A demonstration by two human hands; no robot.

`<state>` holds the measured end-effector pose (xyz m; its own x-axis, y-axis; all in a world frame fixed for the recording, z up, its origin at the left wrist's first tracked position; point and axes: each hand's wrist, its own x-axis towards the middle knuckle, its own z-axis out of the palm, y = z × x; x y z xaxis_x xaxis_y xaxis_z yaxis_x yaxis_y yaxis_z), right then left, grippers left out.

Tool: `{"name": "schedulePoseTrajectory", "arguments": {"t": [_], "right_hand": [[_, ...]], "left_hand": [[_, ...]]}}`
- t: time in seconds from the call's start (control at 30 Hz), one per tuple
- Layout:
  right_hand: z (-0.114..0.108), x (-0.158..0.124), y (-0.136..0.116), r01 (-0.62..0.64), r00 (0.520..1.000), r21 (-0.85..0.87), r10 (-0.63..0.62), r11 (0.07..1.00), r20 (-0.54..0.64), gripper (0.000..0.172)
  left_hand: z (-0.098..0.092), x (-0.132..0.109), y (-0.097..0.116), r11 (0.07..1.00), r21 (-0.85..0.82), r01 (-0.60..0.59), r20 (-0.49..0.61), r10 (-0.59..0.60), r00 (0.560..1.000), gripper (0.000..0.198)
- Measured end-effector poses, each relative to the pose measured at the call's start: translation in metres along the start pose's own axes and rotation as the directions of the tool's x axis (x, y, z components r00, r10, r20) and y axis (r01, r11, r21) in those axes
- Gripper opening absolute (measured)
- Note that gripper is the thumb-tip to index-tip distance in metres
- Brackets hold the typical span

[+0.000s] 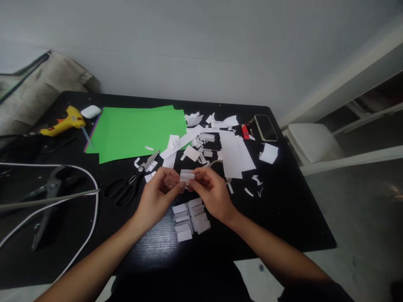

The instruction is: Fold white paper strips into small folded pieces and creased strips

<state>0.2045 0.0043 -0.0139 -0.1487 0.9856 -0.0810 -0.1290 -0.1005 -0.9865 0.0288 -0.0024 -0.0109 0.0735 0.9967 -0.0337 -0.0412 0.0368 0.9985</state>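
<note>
Between my two hands is a small folded piece of white paper [187, 175], pinched at its ends above the table. My left hand [159, 191] grips its left end with thumb and fingers. At the right end, my right hand [212, 191] pinches it the same way. Just below them on the table lie several small folded white paper pieces [190, 218], set side by side in two columns. Black-handled scissors [131, 179] rest partly open to the left of my left hand. Behind my hands are scattered white paper scraps [201, 147].
Green sheets [138, 132] lie at the back left, beside a yellow glue gun [71, 121]. A white cable [94, 209] loops over the left side near another dark-handled tool [47, 214]. A phone [266, 128] and a red object [245, 131] sit at the back right. Behind stands a wall.
</note>
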Motion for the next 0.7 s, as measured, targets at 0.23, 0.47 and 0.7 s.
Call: {"name": "schedulePoseTrajectory", "arguments": {"t": [0.23,0.47,0.7], "right_hand": [[0.002,0.001,-0.002,-0.054,0.998,0.043,0.053,0.998,0.023,0.019],[0.002,0.0,-0.01,-0.099,0.995,0.093,0.098,0.991,0.015,0.008],[-0.001,-0.001,-0.012,-0.099,0.995,0.083,0.098,0.992,0.009,0.009]], "left_hand": [[-0.001,-0.003,0.003,0.998,0.044,-0.047,0.025,0.046,0.999,0.023],[-0.003,-0.004,0.007,0.991,0.128,-0.045,0.055,0.038,0.998,0.013],[-0.007,-0.004,0.009,0.992,0.128,0.005,0.042,-0.01,0.999,0.014]]}}
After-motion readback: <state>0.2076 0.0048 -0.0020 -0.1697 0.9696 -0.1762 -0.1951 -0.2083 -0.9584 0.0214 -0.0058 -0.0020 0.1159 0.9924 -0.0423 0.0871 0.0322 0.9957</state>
